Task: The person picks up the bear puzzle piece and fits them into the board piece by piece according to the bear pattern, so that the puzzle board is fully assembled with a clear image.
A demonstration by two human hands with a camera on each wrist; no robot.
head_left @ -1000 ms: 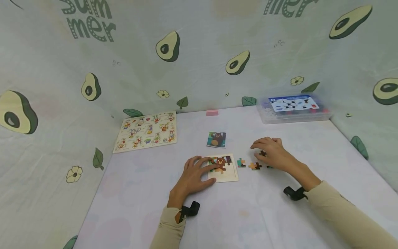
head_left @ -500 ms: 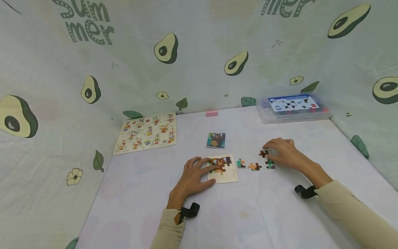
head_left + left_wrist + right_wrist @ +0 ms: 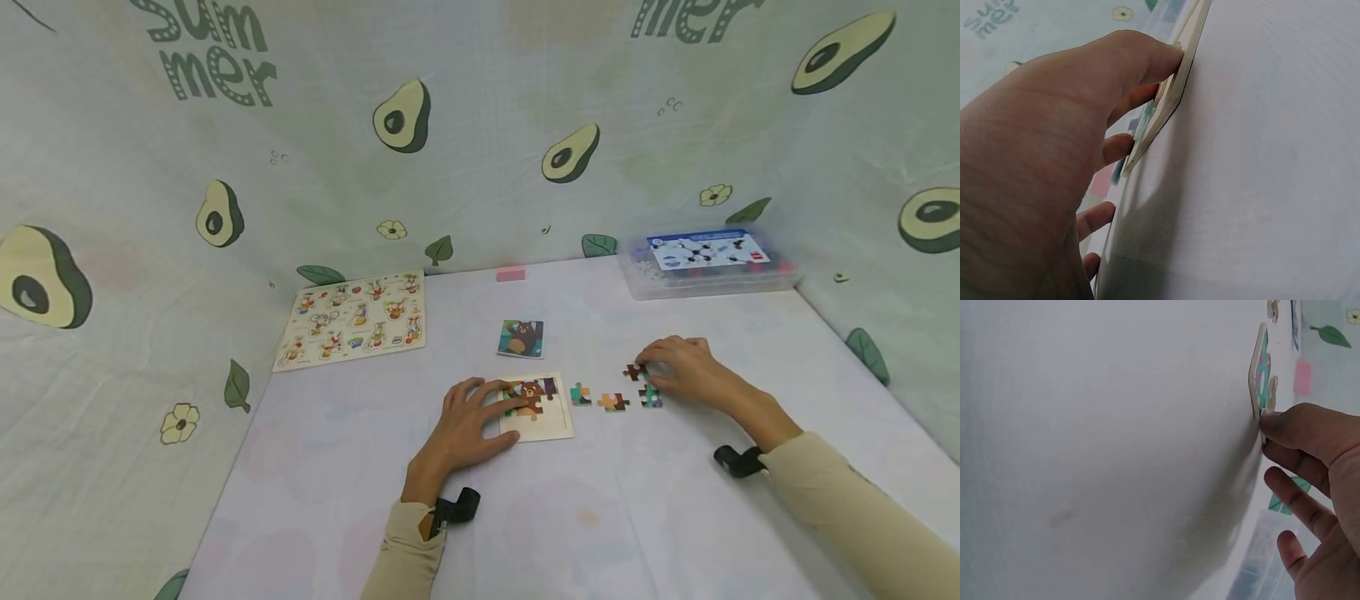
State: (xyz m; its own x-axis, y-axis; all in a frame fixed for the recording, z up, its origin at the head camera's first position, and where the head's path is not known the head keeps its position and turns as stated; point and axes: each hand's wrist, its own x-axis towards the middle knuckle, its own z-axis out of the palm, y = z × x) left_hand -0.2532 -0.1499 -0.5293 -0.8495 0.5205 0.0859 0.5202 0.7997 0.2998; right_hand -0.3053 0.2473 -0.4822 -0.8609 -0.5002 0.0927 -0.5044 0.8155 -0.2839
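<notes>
In the head view my left hand [image 3: 468, 423] rests with spread fingers on a small wooden puzzle board [image 3: 551, 425]. Its thumb touches the near edge of the board [image 3: 1179, 84], and fingertips lie over the partly filled bear picture. My right hand [image 3: 690, 372] pinches a dark brown puzzle piece [image 3: 633, 372] by its right edge, between thumb and index finger, at the table. Close below lies a teal puzzle piece [image 3: 650, 397], seen edge-on beside the thumb in the right wrist view. Further left are an orange-and-brown piece [image 3: 613, 402] and a teal-and-orange piece [image 3: 580, 395].
A bear picture card [image 3: 521, 338] lies behind the board. At the back left is a larger wooden board [image 3: 352, 321] with printed figures; a clear plastic box [image 3: 708, 262] stands at the back right. A pink block [image 3: 511, 273] sits by the back cloth.
My right hand has moved right, from above the loose pieces to the brown piece's right edge, uncovering the teal piece. The left hand has stayed on the board.
</notes>
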